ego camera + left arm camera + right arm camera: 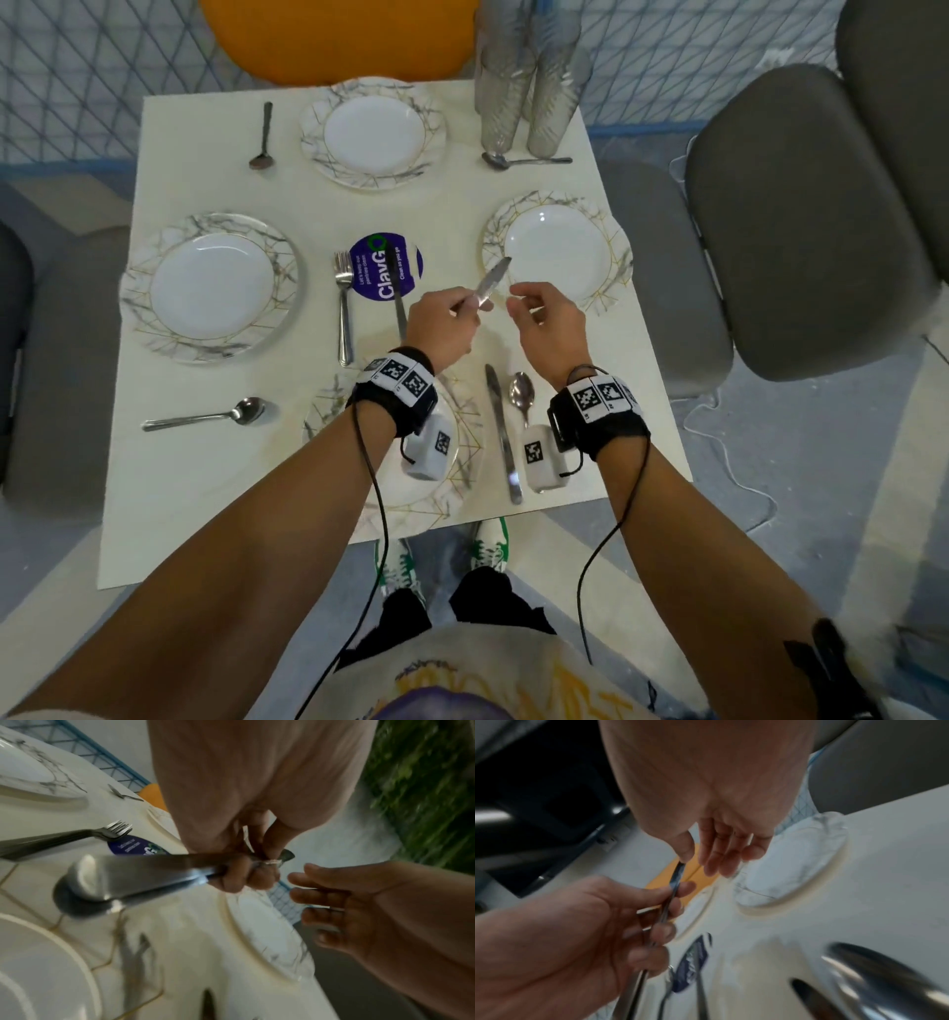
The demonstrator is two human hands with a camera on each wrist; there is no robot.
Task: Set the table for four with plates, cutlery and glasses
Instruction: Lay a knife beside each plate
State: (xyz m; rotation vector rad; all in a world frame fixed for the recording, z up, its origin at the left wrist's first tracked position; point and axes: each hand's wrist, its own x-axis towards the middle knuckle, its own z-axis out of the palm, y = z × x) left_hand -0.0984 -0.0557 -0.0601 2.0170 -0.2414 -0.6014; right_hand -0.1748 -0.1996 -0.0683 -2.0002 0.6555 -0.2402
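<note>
Cutlery was the matter in hand: I had a knife (490, 285) up off the table (205, 488), held in my left hand (441, 329) with the fingers curled round its handle and the blade pointing away toward the right-hand plate (557, 252). My guess is that I carried it by the handle so that the blade stayed free for a handover. My right hand (547, 321) hung just beside the blade, its fingers loosely bent and holding nothing; in the right wrist view the thumb came very near the blade tip, but I could not tell whether it touched.

Four plates were out, one to a side: the far plate (372, 133), the left plate (210, 288), the right one, and the near plate (436, 493) under my wrists. The near place already had a knife and spoon beside it, and the other places had a spoon each, so I judged this knife was meant for the right-hand place, the closest one lacking it. A fork (344, 303) and another knife (396, 293) waited in the middle by a purple round sticker (385, 264), presumably as stock. The glasses (524, 87) stood stacked at the far corner, not yet handed round.
</note>
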